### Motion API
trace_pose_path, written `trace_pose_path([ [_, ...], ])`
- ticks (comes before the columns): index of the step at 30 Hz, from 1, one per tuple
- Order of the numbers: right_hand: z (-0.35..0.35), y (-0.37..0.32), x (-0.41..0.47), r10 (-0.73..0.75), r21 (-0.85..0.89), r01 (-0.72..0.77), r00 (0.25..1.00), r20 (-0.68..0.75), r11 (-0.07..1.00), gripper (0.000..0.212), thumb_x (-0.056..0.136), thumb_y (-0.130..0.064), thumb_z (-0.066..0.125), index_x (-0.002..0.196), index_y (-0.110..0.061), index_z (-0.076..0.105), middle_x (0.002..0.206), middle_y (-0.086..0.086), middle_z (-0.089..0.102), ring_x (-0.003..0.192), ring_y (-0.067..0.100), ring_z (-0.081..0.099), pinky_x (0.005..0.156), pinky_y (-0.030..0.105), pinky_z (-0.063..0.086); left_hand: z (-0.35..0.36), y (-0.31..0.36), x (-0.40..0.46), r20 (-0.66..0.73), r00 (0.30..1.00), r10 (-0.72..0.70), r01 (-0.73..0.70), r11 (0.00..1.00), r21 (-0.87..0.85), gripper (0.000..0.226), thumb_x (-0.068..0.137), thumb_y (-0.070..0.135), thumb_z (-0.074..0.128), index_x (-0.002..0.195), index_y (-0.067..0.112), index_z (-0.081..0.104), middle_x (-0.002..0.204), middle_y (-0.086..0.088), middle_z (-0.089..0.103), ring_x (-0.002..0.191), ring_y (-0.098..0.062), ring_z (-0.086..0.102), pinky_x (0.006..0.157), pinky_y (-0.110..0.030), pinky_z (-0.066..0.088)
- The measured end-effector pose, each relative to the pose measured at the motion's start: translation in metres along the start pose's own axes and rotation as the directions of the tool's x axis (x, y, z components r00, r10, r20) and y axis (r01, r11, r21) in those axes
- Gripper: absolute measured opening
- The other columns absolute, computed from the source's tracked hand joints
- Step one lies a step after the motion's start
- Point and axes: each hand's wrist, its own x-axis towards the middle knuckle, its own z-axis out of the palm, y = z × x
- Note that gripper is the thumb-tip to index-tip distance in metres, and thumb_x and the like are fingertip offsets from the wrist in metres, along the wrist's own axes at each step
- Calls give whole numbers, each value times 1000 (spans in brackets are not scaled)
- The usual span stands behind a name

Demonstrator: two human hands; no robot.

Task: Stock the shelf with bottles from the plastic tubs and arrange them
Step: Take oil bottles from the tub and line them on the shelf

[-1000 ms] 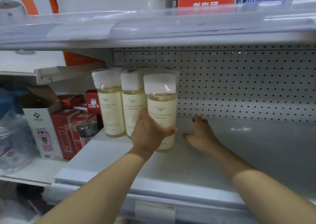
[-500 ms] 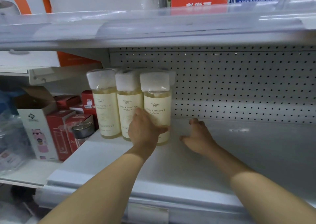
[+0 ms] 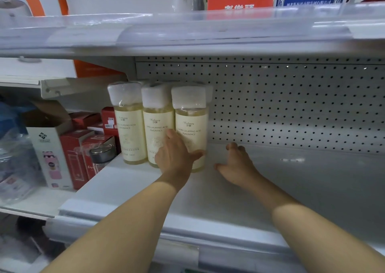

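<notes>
Head view: upright bottle (image 3: pixel 191 127) at the shelf's (image 3: pixel 208 193) back-left — left hand (image 3: pixel 175 158) wraps its lower front, nearer; right hand (image 3: pixel 235 164) rests open just right, apart.

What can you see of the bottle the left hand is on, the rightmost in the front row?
The rightmost bottle is a clear cylinder of pale yellow liquid with a chunky white cap under shiny film and a cream label reading CAMELLIA AMINO ACID FRAGRANCE. It stands upright on the white shelf, close beside the middle bottle, more caps showing behind. The left hand covers its lower front, thumb across it. The right hand stays apart.
</notes>
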Motion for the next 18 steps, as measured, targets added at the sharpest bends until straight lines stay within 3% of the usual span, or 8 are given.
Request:
trace_pose_path([
  [4,-2,1,-6,2,-7,-2,1000,-1,1000,65,84,-29,67,135,-7,32,135,14,36,123,31,42,96,39,44,-1,-2,-3,20,1000,10,-9,1000,-11,70,70,49,79,109,10,37,90,0,45,96,-29,62,68,-31,38],
  [9,-4,5,-13,9,2,-9,1000,2,1000,67,84,-29,67,136,-7,31,134,14,37,123,31,41,96,40,44,1,-3,0,23,1000,17,-16,999,-38,68,70,45,80,109,9,38,94,-4,53,95,-29,61,70,-32,40],
  [13,-3,4,-20,1,9,-1,1000,10,1000,70,83,-30,67,138,-8,30,135,13,36,126,30,36,98,38,41,0,-5,0,48,998,28,-26,998,-50,67,70,40,82,110,10,36,91,0,45,94,-28,60,70,-33,40],
  [18,-8,-2,-33,-17,-30,18,999,36,999,68,83,-28,65,138,-9,29,135,11,35,128,29,31,100,38,38,-15,-20,-6,134,987,94,-116,979,169,62,76,41,77,114,11,38,98,-2,54,95,-26,62,68,-32,42],
])
